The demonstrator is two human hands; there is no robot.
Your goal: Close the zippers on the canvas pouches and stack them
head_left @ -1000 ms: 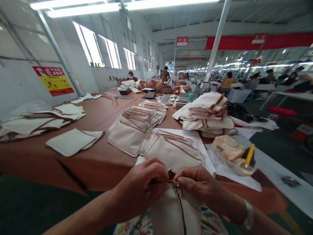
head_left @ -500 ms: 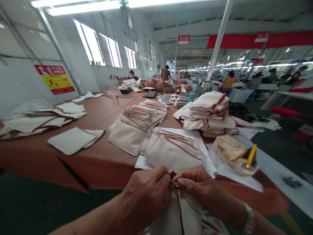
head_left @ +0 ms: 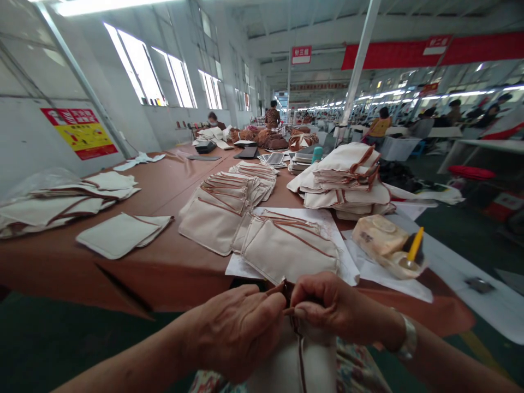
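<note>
Surface: long, brown, spread with cream fabric pieces.
Tall stack: folded cream pouches with brown trim, far right of the surface.
Fanned rows: flat pouches overlapping, mid-surface, nearest ones on white paper.
Plastic bag: beside the paper, yellow-handled tool poking out.
Pouch in hand: cream, brown zip down its middle, held over the lap below the surface edge.
Left hand: grip closed, pinching the pouch's top edge at the brown trim.
Right hand: grip closed, thumb and fingers nipping the zip end, touching the left hand; bangle on the wrist.
</note>
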